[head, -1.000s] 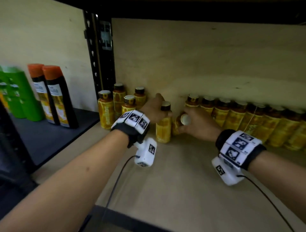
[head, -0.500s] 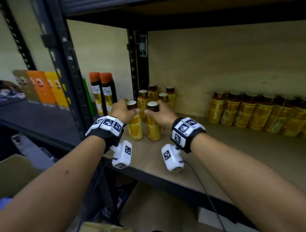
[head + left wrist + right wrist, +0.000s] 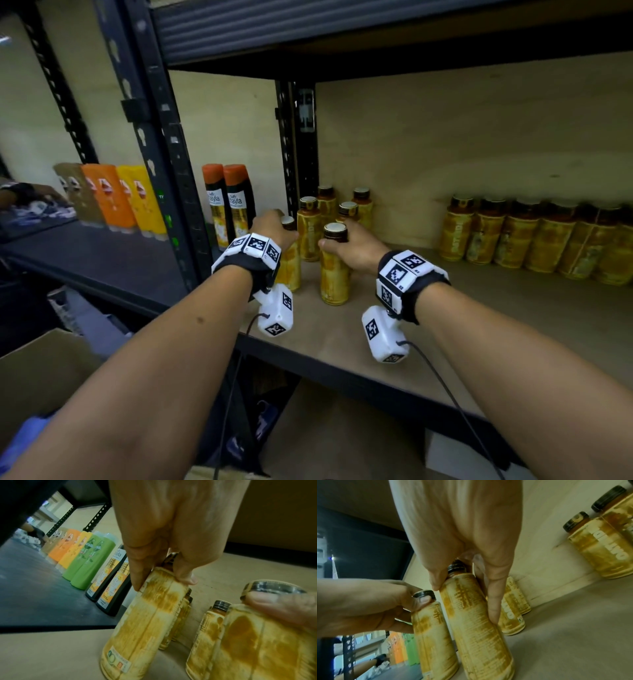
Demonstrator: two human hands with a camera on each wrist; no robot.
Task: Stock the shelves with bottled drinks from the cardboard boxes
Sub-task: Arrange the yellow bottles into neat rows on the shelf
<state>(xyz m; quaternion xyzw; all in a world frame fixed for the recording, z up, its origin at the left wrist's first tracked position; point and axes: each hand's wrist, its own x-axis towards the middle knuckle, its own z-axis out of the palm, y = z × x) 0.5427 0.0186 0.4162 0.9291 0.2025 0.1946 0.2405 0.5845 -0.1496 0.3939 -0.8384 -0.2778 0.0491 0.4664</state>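
Two yellow-labelled drink bottles with dark caps stand on the pale wooden shelf board (image 3: pixel 479 329), near its front left. My left hand (image 3: pixel 274 228) grips the left bottle (image 3: pixel 290 267) just below its cap; the left wrist view shows this bottle (image 3: pixel 145 622) held between fingers and thumb. My right hand (image 3: pixel 342 240) grips the right bottle (image 3: pixel 334 274) at its neck, and the right wrist view shows that bottle (image 3: pixel 476 622) with the left-hand bottle (image 3: pixel 433 635) beside it. Several more bottles (image 3: pixel 310 233) stand right behind them.
A row of the same bottles (image 3: pixel 513 240) lines the back wall at right. A black upright post (image 3: pixel 171 192) separates a dark shelf with shampoo bottles (image 3: pixel 226 205). A cardboard box (image 3: pixel 34 377) sits lower left. Another person's hand (image 3: pixel 20 197) shows far left.
Both hands have brought their bottles leftward and toward the shelf front. The right-hand bottle, tilted a second ago, now stands upright. My view has pulled back from the shelf.
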